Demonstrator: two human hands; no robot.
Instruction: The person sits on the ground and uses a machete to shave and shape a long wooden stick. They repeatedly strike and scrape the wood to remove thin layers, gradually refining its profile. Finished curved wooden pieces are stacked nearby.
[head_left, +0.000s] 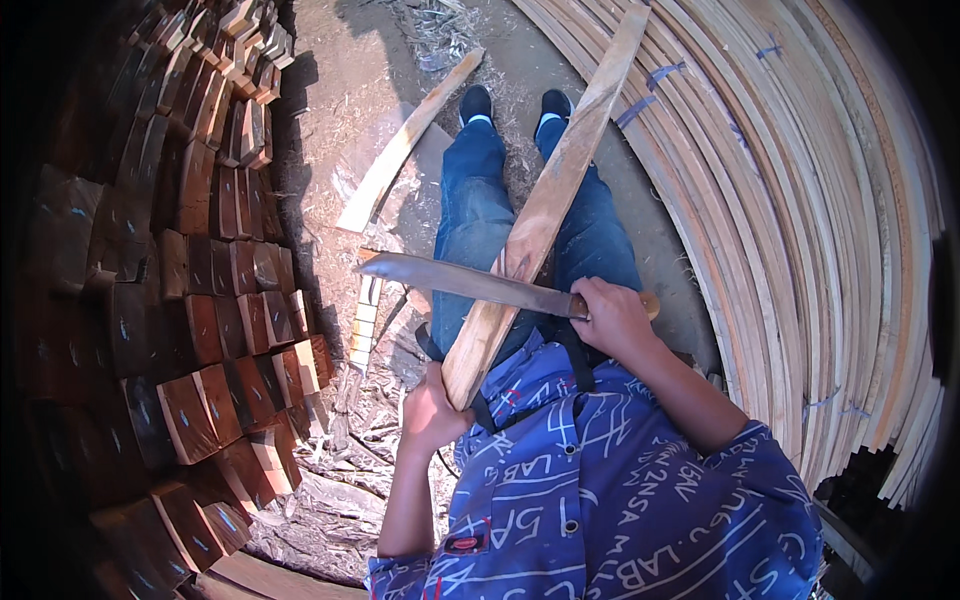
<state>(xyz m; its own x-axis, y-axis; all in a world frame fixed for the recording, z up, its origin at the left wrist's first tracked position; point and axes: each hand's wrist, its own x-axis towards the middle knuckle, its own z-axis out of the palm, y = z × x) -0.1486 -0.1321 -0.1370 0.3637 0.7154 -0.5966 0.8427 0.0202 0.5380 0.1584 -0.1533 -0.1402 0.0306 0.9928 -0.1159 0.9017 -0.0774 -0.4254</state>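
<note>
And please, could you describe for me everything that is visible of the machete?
The machete has a long, grey, metal-looking blade with a rounded tip pointing left. Its brownish handle is mostly hidden in the closed right hand; a pale, rounded piece beyond the hand may be its end. It slopes slightly down toward the right, crossing over the lower part of the plank. Whether it touches the wood, I cannot tell.

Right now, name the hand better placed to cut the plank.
Likely the right hand: it grips the handle of the machete, which crosses over the plank. The left hand holds the plank at its near end.
</note>
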